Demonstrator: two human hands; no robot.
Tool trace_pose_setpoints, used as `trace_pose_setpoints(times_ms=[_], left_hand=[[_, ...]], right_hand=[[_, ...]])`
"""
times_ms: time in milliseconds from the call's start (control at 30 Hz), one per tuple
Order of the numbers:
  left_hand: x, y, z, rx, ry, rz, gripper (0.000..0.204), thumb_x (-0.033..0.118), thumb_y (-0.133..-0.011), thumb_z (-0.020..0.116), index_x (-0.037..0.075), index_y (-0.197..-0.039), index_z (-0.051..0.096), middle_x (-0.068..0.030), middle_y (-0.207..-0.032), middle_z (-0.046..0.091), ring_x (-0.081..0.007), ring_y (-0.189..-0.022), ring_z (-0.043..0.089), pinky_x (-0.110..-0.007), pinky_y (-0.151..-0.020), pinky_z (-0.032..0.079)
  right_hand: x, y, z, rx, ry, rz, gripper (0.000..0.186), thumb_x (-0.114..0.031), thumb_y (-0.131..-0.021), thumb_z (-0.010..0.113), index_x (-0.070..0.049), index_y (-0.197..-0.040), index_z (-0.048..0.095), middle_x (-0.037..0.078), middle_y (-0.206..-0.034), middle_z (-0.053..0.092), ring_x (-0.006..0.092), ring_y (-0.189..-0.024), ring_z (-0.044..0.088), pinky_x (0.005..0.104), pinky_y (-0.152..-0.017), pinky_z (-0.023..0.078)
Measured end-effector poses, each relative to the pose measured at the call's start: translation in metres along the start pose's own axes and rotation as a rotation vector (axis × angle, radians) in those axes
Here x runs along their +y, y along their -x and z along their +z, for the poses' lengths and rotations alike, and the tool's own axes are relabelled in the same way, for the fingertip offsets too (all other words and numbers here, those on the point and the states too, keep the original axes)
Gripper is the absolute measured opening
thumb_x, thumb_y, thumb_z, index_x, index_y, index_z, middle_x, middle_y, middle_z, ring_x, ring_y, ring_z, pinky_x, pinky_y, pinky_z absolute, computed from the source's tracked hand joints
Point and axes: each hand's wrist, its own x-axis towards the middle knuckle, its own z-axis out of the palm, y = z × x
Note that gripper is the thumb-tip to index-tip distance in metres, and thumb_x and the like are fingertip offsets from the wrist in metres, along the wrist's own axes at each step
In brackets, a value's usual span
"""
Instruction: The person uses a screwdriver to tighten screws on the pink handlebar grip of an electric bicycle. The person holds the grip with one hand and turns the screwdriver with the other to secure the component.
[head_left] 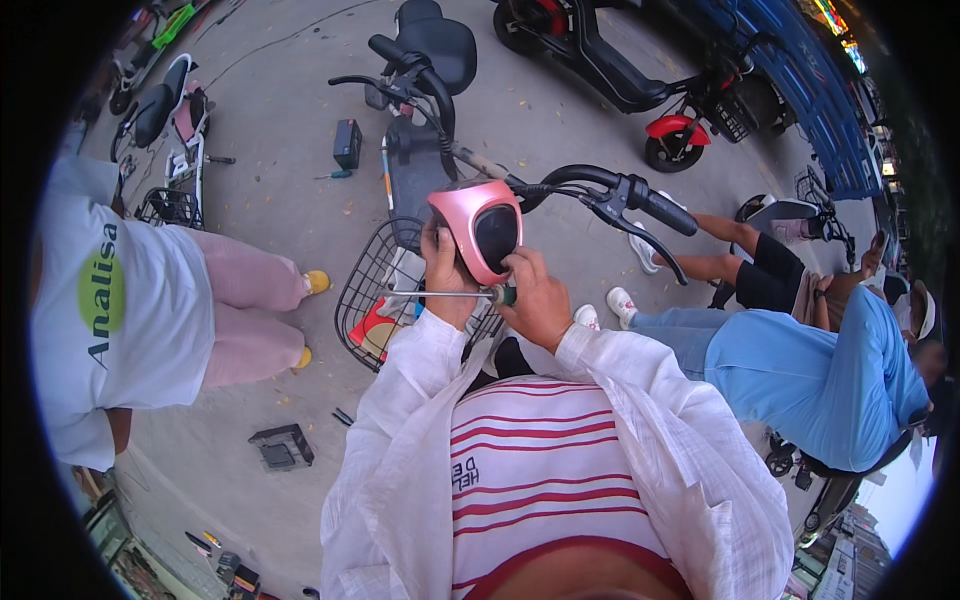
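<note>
A pink headlight housing [467, 222] with a dark oval lens sits in front of the handlebar [560, 178] of an electric scooter. My left hand [446, 272] is closed around the housing's left side. In my right hand [538, 305] is a screwdriver [440, 294], its dark green handle in the curled fingers and its metal shaft pointing left across my left wrist. The right thumb and index finger also touch the housing's lower right edge. Below both hands, a black wire basket [352, 300] holds a red and yellow item [374, 332] and some white material.
A black box [347, 143] lies on the ground beside the scooter, and a dark tray [281, 447] lies lower left. A person in pink trousers [250, 290] stands left; a person in light blue [790, 365] is close on the right. Another scooter [630, 70] stands beyond.
</note>
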Motion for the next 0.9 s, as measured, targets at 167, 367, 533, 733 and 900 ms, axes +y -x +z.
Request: trace_pose_setpoints(times_ms=[167, 367, 533, 733, 900], left_hand=[[0.000, 0.007, -0.011, 0.009, 0.076, -0.074, 0.055, 0.044, -0.103, 0.048, 0.006, -0.142, 0.039, -0.0145, -0.135, 0.054, -0.0286, -0.123, 0.056, -0.044, -0.106, 0.046], [0.008, 0.013, -0.015, -0.106, 0.231, -0.373, 0.061, 0.049, -0.096, 0.062, 0.007, -0.138, 0.046, -0.0111, -0.132, 0.057, -0.0259, -0.120, 0.058, -0.042, -0.104, 0.047], [-0.011, 0.004, -0.030, -0.111, 0.171, -0.239, 0.065, 0.046, -0.095, 0.064, 0.009, -0.141, 0.036, -0.0100, -0.132, 0.054, -0.0254, -0.119, 0.058, -0.042, -0.101, 0.050], [-0.012, 0.019, -0.015, -0.070, 0.058, -0.062, 0.059, 0.041, -0.098, 0.062, 0.013, -0.140, 0.032, -0.0088, -0.133, 0.050, -0.0242, -0.118, 0.057, -0.041, -0.099, 0.051], [-0.021, 0.023, -0.032, -0.044, -0.175, -0.043, 0.050, 0.025, -0.101, 0.058, 0.011, -0.140, 0.031, -0.0115, -0.121, 0.059, -0.0172, -0.103, 0.064, -0.029, -0.079, 0.057]], right_hand=[[0.006, -0.014, 0.000, -0.002, 0.058, -0.267, 0.044, -0.011, -0.071, 0.078, -0.009, -0.108, 0.055, 0.012, -0.116, 0.055, 0.0345, -0.089, 0.065, 0.0429, -0.071, 0.055], [-0.004, -0.027, -0.007, -0.066, 0.029, -0.260, 0.043, -0.011, -0.070, 0.079, -0.008, -0.106, 0.055, 0.011, -0.110, 0.057, 0.0354, -0.093, 0.064, 0.0437, -0.076, 0.054], [-0.014, -0.032, -0.014, -0.128, 0.002, -0.150, 0.045, -0.014, -0.071, 0.079, -0.008, -0.108, 0.054, 0.013, -0.106, 0.058, 0.0372, -0.093, 0.064, 0.0450, -0.076, 0.054], [-0.012, -0.034, -0.021, -0.152, 0.068, -0.178, 0.042, -0.016, -0.074, 0.079, -0.008, -0.107, 0.054, 0.015, -0.103, 0.059, 0.0379, -0.091, 0.063, 0.0455, -0.075, 0.053], [-0.005, -0.032, -0.020, -0.085, -0.024, -0.204, 0.039, -0.014, -0.074, 0.078, -0.007, -0.104, 0.054, 0.015, -0.100, 0.059, 0.0380, -0.090, 0.063, 0.0445, -0.073, 0.052]])
